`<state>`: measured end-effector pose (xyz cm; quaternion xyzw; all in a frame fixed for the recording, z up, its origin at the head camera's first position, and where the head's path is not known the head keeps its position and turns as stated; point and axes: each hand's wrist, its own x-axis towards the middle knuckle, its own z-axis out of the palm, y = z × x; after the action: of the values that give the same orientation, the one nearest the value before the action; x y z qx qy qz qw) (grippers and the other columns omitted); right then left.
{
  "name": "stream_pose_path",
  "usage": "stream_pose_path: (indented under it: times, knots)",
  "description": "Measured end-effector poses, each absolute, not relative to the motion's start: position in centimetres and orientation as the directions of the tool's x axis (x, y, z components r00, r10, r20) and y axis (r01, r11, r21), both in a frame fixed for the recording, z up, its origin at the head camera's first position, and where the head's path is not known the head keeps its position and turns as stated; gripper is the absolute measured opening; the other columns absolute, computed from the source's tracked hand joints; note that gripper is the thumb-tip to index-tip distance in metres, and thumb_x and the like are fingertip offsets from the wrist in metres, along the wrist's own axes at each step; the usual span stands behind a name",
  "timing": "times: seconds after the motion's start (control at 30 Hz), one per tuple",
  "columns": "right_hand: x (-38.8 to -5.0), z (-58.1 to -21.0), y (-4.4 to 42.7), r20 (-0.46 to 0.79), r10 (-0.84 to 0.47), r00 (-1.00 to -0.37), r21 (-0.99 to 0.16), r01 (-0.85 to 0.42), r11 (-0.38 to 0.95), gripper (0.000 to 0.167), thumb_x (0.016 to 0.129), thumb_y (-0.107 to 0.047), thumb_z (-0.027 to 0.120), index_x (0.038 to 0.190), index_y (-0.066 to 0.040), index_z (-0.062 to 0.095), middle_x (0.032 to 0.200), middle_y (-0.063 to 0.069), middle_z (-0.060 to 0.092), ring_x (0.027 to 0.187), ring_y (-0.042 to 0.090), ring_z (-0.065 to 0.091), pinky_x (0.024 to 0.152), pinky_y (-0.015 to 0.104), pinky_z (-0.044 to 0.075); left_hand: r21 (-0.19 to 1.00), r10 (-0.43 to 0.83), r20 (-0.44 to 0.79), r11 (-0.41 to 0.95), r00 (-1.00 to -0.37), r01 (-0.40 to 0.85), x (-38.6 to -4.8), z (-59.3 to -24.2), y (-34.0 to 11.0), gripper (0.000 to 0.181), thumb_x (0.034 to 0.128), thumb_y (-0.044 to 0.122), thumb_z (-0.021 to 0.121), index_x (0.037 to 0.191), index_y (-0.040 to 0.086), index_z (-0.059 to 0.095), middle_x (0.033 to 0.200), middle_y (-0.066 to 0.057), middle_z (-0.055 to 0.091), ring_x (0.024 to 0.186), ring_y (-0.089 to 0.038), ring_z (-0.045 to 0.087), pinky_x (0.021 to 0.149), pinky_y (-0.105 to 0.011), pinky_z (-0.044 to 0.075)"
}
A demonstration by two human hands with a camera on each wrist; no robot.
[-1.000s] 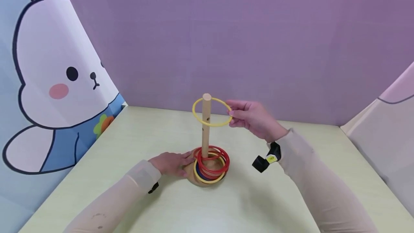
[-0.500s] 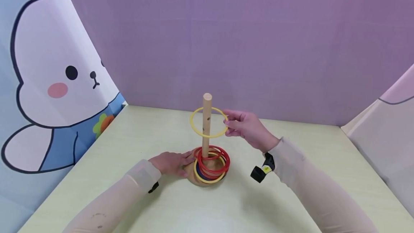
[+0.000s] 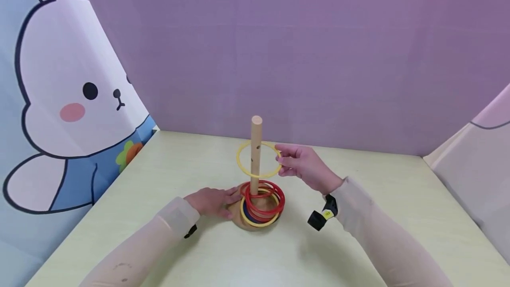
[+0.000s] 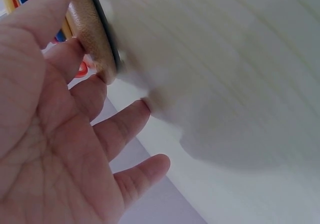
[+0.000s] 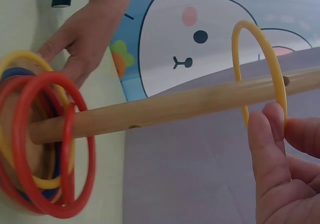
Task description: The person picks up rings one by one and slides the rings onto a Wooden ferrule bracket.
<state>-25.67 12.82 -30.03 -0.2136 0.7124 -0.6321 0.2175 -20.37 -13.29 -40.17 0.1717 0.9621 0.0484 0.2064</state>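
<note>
My right hand [image 3: 308, 165] pinches a yellow ring [image 3: 259, 176] between thumb and fingertips. The ring encircles the upright wooden peg [image 3: 256, 138] around its middle, above the pile. At the peg's foot, several red rings [image 3: 282, 207], a yellow ring [image 3: 259, 225] and something blue lie stacked unevenly on the round wooden base [image 3: 236, 219]. My left hand [image 3: 211, 201] holds the base's left edge, thumb in front and fingers behind. In the left wrist view, the thumb and nearer fingers touch the base's rim [image 4: 92, 31], while the last two fingers stand apart from it.
The pale tabletop [image 3: 191, 158] surrounds the base. A purple cloth [image 3: 255, 48] hangs behind the table. A cloth with a cartoon rabbit [image 3: 59, 79] hangs at the left, another pale cloth [image 3: 478, 163] at the right.
My right hand has lowered the yellow ring along the peg, from near its top to about its middle. My left hand stays at the base.
</note>
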Motion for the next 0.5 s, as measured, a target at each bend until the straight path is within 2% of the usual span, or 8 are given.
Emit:
stream_pose_path:
  times: [0.5]
  knots:
    - [-25.1,-33.8,13.1,-0.094,-0.572,-0.815,-0.989,0.009,0.151,0.047,0.096,0.003,0.05,0.14,0.011,0.038,0.097,0.011,0.054,0.068,0.011,0.06,0.074,0.025,0.055,0.154,0.365,-0.365,0.931,-0.857,0.331,-20.7,-40.6,-13.3,0.065,0.09,0.041,0.063,0.148,0.028,0.038,0.156,0.008,0.026,0.131,-0.025,0.044,0.102,-0.043,0.039]
